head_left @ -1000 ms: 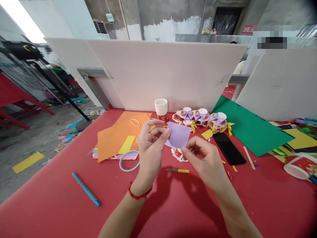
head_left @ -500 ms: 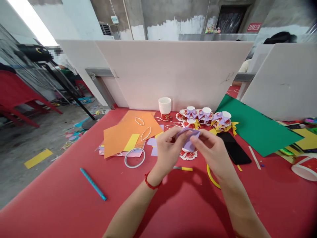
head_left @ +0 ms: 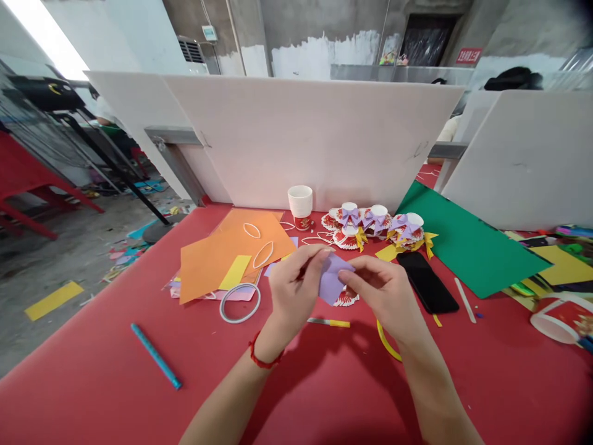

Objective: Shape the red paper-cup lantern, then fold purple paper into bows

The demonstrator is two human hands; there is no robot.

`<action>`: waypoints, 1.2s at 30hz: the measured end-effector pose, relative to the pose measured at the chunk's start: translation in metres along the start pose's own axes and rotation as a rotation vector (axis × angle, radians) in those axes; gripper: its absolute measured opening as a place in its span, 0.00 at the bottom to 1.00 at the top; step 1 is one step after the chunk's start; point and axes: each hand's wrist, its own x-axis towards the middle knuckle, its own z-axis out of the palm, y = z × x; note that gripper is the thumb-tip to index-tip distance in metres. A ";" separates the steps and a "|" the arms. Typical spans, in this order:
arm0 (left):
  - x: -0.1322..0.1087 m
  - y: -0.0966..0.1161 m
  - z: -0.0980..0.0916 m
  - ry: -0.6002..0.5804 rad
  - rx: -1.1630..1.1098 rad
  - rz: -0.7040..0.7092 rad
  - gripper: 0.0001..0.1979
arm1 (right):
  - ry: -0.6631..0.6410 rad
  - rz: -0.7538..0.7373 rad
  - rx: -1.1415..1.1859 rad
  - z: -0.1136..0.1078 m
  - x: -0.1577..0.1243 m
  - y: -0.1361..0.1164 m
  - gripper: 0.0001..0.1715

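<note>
A small piece of purple paper [head_left: 332, 281] is held up over the table between my two hands. My left hand [head_left: 296, 284] pinches its left edge, and a red cord bracelet circles that wrist. At the paper's right edge, the thumb and fingers of my right hand [head_left: 382, 290] are closed on it. Behind and below the paper, a red-and-white pleated paper piece [head_left: 346, 298] is mostly hidden. Under my hands lies a craft knife [head_left: 330, 322] with a yellow end. A yellow ring [head_left: 386, 341] is partly covered by my right hand.
Paper-cup ornaments with purple and yellow bows [head_left: 377, 219] stand by the white partition [head_left: 296, 136], beside stacked paper cups [head_left: 301, 204]. Orange sheets [head_left: 208, 259], a white tape ring [head_left: 239, 303] and a teal pen [head_left: 156, 355] lie left. A black phone [head_left: 427, 283] and green sheet [head_left: 477, 247] lie right.
The purple paper has been turned and lowered slightly, and now shows a broader flat face. Both hands still grip it. The whole view has shifted a little.
</note>
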 end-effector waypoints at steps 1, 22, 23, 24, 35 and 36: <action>0.000 0.001 0.000 0.025 0.000 -0.004 0.09 | -0.011 0.011 0.019 -0.001 0.001 0.000 0.06; 0.000 0.010 0.009 -0.371 -0.372 -0.494 0.25 | 0.354 -0.243 -0.072 -0.001 -0.001 -0.003 0.09; -0.001 0.010 0.009 -0.383 -0.355 -0.481 0.25 | 0.358 -0.254 -0.057 0.000 -0.002 -0.004 0.09; -0.002 0.009 0.009 -0.378 -0.333 -0.463 0.25 | 0.356 -0.263 -0.043 0.001 -0.003 -0.004 0.10; -0.002 0.007 0.014 -0.319 -0.298 -0.359 0.19 | 0.325 -0.059 0.112 0.005 0.002 -0.007 0.22; -0.001 0.007 0.014 -0.367 -0.339 -0.379 0.17 | 0.357 -0.052 0.106 0.003 0.003 -0.007 0.22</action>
